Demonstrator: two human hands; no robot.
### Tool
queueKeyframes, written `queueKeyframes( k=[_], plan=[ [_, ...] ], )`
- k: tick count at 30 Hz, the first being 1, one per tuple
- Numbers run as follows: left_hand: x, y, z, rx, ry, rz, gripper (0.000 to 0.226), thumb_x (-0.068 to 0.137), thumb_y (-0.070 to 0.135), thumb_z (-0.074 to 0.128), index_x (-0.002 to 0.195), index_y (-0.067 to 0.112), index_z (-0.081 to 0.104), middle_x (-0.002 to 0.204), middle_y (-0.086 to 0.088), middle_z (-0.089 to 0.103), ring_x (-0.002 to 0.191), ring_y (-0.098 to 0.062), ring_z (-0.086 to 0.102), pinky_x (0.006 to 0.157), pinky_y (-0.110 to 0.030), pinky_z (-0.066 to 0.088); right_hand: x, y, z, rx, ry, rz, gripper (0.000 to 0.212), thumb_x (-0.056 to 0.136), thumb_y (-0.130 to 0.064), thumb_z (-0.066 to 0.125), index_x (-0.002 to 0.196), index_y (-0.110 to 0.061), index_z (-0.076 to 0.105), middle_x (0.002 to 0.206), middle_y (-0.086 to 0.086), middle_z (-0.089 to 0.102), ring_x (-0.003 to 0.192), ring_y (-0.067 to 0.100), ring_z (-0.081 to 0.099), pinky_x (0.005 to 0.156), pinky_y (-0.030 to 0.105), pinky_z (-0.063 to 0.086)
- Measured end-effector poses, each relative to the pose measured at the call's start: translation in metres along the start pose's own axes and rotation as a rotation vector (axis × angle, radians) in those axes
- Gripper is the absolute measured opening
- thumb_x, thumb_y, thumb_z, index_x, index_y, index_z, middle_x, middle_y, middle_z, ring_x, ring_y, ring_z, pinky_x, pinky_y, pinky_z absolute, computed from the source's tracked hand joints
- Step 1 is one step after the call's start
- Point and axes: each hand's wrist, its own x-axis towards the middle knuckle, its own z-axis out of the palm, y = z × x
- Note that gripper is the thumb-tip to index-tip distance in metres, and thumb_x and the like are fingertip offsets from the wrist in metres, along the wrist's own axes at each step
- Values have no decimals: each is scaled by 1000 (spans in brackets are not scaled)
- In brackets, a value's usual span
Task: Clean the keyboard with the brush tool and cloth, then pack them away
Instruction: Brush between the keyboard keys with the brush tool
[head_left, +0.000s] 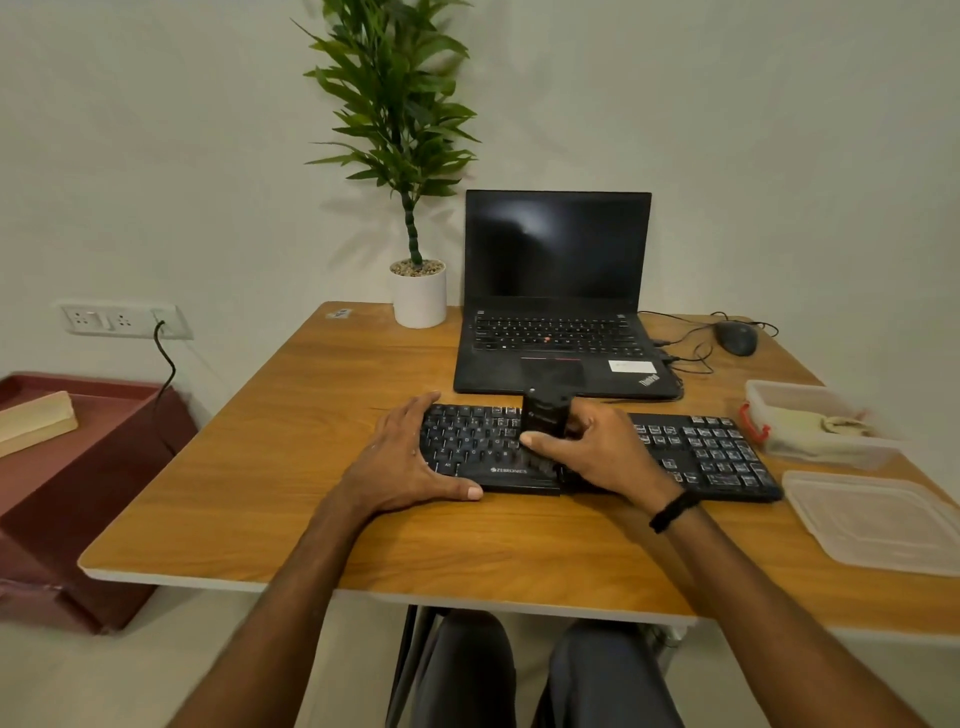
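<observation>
I judge this the brushing step: my right hand (597, 452) curls its fingers round the brush tool (543, 421) standing mid-keyboard (701, 457), my left hand (410, 457) lies straight-fingered on its left end, and next come steady sweeps along the rows

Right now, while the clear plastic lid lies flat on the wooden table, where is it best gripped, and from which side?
The clear plastic lid lies flat on the wooden table, so only its raised rim offers a grip. Pinch probably the left edge, coming from the left: it is nearest the right hand.
</observation>
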Motion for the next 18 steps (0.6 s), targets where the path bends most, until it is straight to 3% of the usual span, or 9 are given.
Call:
queueKeyframes(
  k=[4, 7, 11, 14, 18],
  plan=[
    [0, 0, 0, 4, -4, -4, 147, 38, 95, 76, 159, 43, 9, 167, 5, 16, 151, -21, 19, 120, -58, 30, -3, 6, -3, 95, -181, 71, 42, 79, -36, 79, 117, -34, 62, 108, -19, 67, 98, -7, 64, 81, 14, 52],
    [1, 1, 0, 7, -13, -13, 148, 37, 96, 74, 159, 43, 9, 168, 5, 15, 152, -23, 18, 119, -60, 30, -3, 9, -6, -5, -9, 25, 43, 79, -42, 77, 118, -29, 64, 110, -18, 65, 97, -6, 61, 81, 13, 49],
    [0, 1, -1, 10, -17, -15, 148, 38, 96, 74, 159, 43, 8, 168, 4, 14, 152, -24, 18, 119, -60, 30, -7, 14, -7, 101, -166, 100, 43, 77, -38, 79, 116, -33, 63, 113, -13, 69, 102, 0, 66, 89, 24, 54],
    [1, 1, -1, 10, -16, -21, 148, 38, 96, 74, 159, 43, 7, 168, 4, 14, 152, -24, 18, 119, -60, 30, -6, 16, -9, 26, 19, 52, 42, 80, -40, 76, 118, -27, 63, 110, -13, 68, 98, 0, 65, 83, 21, 55],
    [0, 2, 0, 13, -16, -15, 150, 38, 95, 74, 160, 41, 7, 168, 4, 14, 152, -23, 18, 120, -59, 29, -11, 18, -6, 223, -145, 115, 42, 76, -30, 80, 115, -28, 62, 104, -12, 72, 95, 0, 69, 78, 19, 56]
  ],
)
